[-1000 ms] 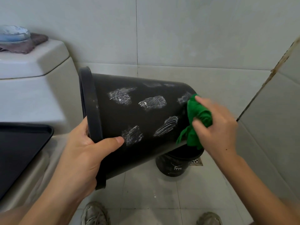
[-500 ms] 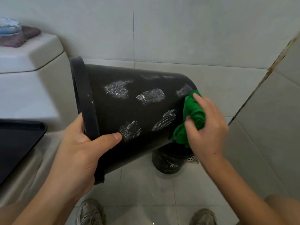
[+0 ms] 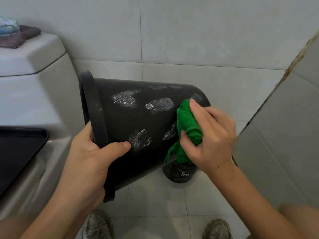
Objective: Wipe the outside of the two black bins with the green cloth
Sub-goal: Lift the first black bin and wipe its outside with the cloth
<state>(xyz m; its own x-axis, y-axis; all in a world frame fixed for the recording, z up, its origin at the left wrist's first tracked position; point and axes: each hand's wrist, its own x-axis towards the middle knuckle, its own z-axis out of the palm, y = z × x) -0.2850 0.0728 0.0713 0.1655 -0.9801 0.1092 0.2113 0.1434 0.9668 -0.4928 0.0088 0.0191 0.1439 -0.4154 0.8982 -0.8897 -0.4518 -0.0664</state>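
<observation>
Large black plastic bin [image 3: 138, 128], round and tapered, tipped on its side in mid-air, rim toward nine o'clock, base toward three. Matte wall blotched with several chalky white smears. Bunched green cloth [image 3: 187, 125] pressed against the wall near the base, at three o'clock from the bin's middle, one loose strip dangling toward six. Right hand [image 3: 208, 135] clamped around the cloth, fingers curled over the wad, thumb tucked under it. Left hand [image 3: 89, 161] gripping the rim at seven o'clock, thumb flat on the outer wall beside a smear, fingers hidden inside the mouth. Second, smaller black bin [image 3: 180, 172] on the pale tiled floor [image 3: 155, 195] at five o'clock, mostly covered by the first bin and the cloth. White toilet tank [image 3: 31, 69] at ten o'clock. Dark tray [image 3: 19, 149] at nine o'clock, cut off by the frame edge. Two grey shoes [image 3: 97, 225] at six o'clock, partly cropped. Right hand slightly blurred.
</observation>
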